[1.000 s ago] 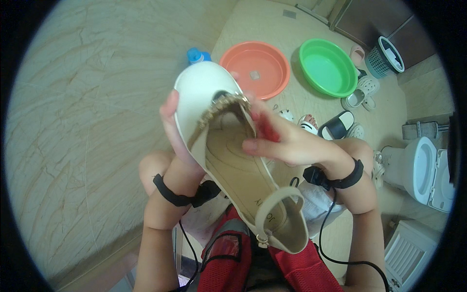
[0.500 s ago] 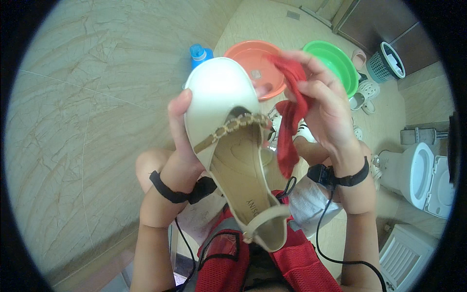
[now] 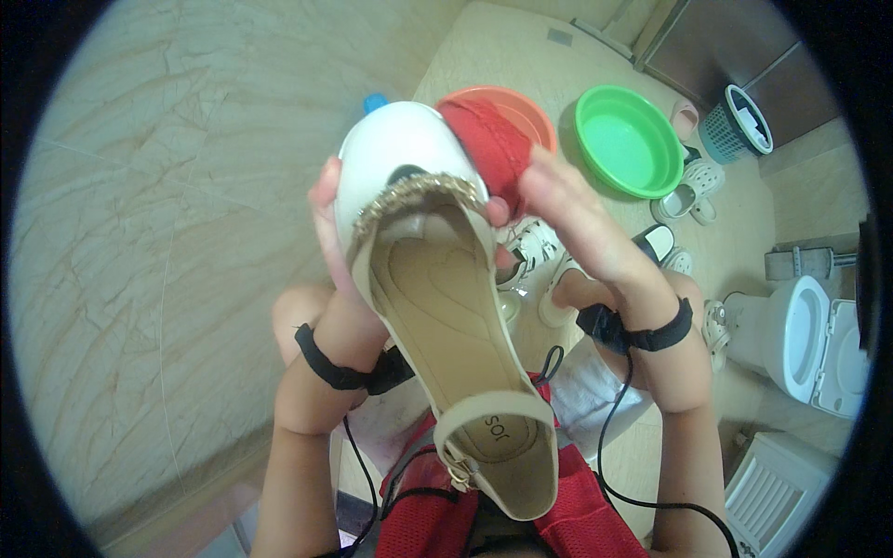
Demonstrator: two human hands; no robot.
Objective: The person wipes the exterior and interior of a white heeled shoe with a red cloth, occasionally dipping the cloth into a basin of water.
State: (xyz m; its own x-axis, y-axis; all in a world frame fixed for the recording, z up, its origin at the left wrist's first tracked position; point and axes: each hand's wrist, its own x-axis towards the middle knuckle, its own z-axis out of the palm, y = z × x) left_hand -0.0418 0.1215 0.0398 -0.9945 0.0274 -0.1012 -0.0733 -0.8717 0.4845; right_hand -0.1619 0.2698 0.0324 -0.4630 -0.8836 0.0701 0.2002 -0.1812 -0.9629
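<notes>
A white closed-toe sandal (image 3: 437,298) with a beaded gold strap and a buckled ankle strap is held up, toe pointing away and its tan insole facing me. My left hand (image 3: 327,223) wraps around its front part, thumb on the left side and fingertips showing at the right edge. With my right hand (image 3: 567,209) I press a red cloth (image 3: 486,149) against the right side of the toe. The cloth bunches under those fingers, which are partly blurred.
Beyond the sandal stand an orange basin (image 3: 521,112), partly covered, and a green basin (image 3: 628,144). A blue bottle cap (image 3: 374,102) shows behind the toe. Several shoes, a laundry basket (image 3: 735,126) and a toilet (image 3: 800,325) are at the right. A tiled wall (image 3: 186,232) rises at left.
The red cloth, hanging loose from my right hand before, now lies against the sandal's toe. The sandal has turned so its insole faces me more squarely.
</notes>
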